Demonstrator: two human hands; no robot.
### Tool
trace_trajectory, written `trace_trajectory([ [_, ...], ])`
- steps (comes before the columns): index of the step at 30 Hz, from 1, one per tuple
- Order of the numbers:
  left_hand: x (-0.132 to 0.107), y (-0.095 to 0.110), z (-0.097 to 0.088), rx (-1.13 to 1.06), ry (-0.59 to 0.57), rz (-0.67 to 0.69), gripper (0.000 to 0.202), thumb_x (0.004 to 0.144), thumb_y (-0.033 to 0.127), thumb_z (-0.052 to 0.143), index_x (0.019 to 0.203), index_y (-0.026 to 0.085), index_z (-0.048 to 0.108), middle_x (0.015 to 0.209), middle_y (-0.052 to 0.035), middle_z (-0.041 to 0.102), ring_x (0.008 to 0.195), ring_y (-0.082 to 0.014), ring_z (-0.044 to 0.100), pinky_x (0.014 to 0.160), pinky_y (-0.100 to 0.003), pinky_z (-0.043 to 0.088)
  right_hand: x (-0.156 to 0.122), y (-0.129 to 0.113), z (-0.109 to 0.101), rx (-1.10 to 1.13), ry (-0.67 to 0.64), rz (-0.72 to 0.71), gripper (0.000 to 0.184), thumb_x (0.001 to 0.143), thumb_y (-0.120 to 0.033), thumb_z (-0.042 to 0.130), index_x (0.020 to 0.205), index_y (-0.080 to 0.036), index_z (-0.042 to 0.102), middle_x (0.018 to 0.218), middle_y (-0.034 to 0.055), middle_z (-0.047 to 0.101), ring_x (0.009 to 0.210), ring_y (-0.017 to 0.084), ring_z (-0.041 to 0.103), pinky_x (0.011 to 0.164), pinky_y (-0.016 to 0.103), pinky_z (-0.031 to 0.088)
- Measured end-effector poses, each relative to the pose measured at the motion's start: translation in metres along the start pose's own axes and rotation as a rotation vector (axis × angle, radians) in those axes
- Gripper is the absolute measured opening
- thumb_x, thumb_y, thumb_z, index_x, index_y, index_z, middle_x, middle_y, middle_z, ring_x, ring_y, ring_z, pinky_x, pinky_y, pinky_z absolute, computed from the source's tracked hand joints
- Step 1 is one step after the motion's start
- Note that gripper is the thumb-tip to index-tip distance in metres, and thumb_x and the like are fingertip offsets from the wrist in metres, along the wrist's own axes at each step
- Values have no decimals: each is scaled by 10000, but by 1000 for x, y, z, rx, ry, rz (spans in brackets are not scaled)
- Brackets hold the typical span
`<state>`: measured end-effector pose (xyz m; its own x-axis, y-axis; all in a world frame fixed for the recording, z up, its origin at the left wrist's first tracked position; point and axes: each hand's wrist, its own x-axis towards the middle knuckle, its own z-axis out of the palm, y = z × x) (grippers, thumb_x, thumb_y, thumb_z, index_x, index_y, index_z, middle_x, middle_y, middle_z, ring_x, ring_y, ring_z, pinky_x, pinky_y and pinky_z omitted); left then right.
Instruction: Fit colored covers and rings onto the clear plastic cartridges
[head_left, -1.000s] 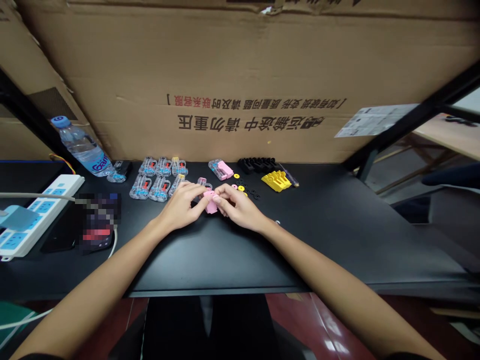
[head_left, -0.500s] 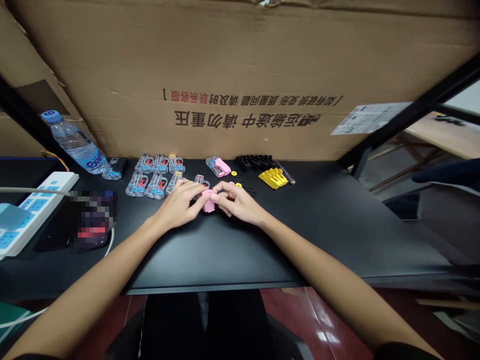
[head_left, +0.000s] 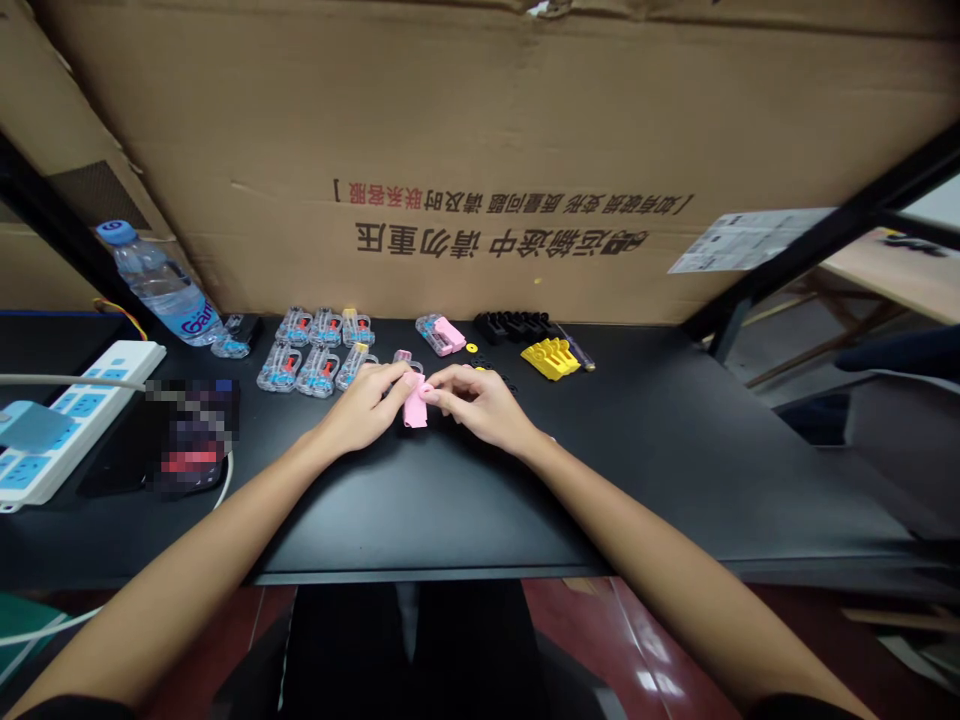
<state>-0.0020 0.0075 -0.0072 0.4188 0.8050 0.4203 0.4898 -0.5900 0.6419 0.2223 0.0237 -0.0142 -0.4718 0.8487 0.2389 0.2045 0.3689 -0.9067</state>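
A pink plastic piece [head_left: 415, 410] is held just above the table between both hands. My left hand [head_left: 364, 408] is closed on its left side, thumb and fingertips gripping the upper end. My right hand [head_left: 480, 402] pinches a small round pink part [head_left: 426, 391] against the upper right of that piece. Fingertips partly cover where the two meet. Behind my left fingers, a clear plastic case [head_left: 403, 357] is mostly hidden. Farther back lies another clear case with a pink piece [head_left: 450, 336] on it.
Several clear cases with blue and red parts [head_left: 279, 368] lie in rows at left. Black pieces [head_left: 517, 325], yellow pieces [head_left: 551, 357] and a yellow disc [head_left: 472, 348] are at right. A water bottle [head_left: 161, 285] and a power strip [head_left: 79, 420] stand far left; cardboard [head_left: 480, 120] walls the back.
The pink piece has turned so more of its long face shows. My right fingers have shifted slightly, and the small round part now shows between them. The view has moved a little.
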Motion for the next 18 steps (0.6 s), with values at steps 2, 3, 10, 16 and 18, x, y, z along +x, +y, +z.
trace_trajectory([
  [2, 1, -1, 0, -22, -6, -7, 457, 1155, 455, 373, 821, 210, 567, 726, 0, 620, 679, -175, 571, 734, -335, 446, 0, 1, 1, 16, 4, 2, 432, 909, -628, 798, 959, -200, 781, 684, -6, 655, 595, 149, 570, 591, 302, 443],
  [3, 1, -1, 1, -35, -8, -7, 457, 1155, 455, 370, 811, 212, 549, 713, 4, 603, 667, -172, 559, 718, -333, 437, 0, 1, 1, 24, 6, 3, 426, 904, -622, 805, 956, -200, 784, 680, -6, 656, 590, 148, 571, 590, 303, 443],
  [10, 0, 1, -1, 22, -31, 3, 429, 1160, 425, 362, 841, 215, 558, 770, -8, 643, 730, -190, 599, 801, -363, 466, 2, -8, -3, 72, -52, 98, 449, 871, -633, 824, 926, -190, 774, 629, -21, 634, 574, 139, 549, 581, 289, 441],
  [16, -5, 2, -1, 139, -66, 55, 358, 1164, 346, 361, 951, 210, 614, 966, -50, 735, 937, -231, 669, 963, -408, 459, 3, -6, -5, 93, -161, 149, 481, 908, -644, 775, 955, -166, 760, 592, -39, 602, 539, 111, 471, 549, 262, 371],
  [18, -5, 1, -1, 146, -65, 60, 352, 1165, 339, 362, 952, 212, 611, 962, -47, 734, 930, -228, 669, 962, -402, 456, 3, -6, -3, 118, -168, 156, 489, 915, -657, 762, 954, -171, 731, 600, -48, 588, 526, 103, 450, 529, 257, 347],
])
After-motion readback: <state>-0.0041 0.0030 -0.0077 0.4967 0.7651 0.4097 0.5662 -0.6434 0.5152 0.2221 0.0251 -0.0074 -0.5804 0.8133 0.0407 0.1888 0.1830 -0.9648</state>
